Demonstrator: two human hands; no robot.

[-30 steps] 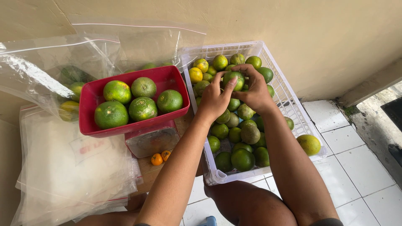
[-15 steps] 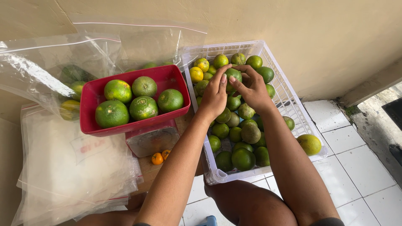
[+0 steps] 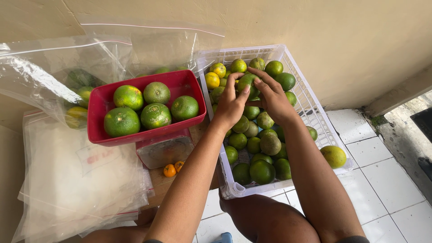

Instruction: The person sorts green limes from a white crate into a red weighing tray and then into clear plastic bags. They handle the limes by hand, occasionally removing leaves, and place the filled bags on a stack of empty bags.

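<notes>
A green citrus fruit [image 3: 246, 83] is pinched between left hand [image 3: 230, 104] and right hand [image 3: 272, 100] over the white basket [image 3: 310, 104].

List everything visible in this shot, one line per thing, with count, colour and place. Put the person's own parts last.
white crate: one, white plastic lattice, on the floor by the wall, right of centre.
green citrus fruits: many, green and some yellow, piled in the crate.
held fruit: one, green, between both hands over the crate.
loose fruit: one, yellow-green, outside the crate by its right side.
red tray: one, red, left of the crate, on top of a scale.
large fruits: five, green, in the red tray.
scale: one, grey, under the tray.
small orange fruits: two, orange, below the scale.
plastic bags: several, clear, at left and behind the tray; some hold fruit.
tiled floor: white, lower right.
left hand: on the held fruit.
right hand: on the held fruit.
</notes>
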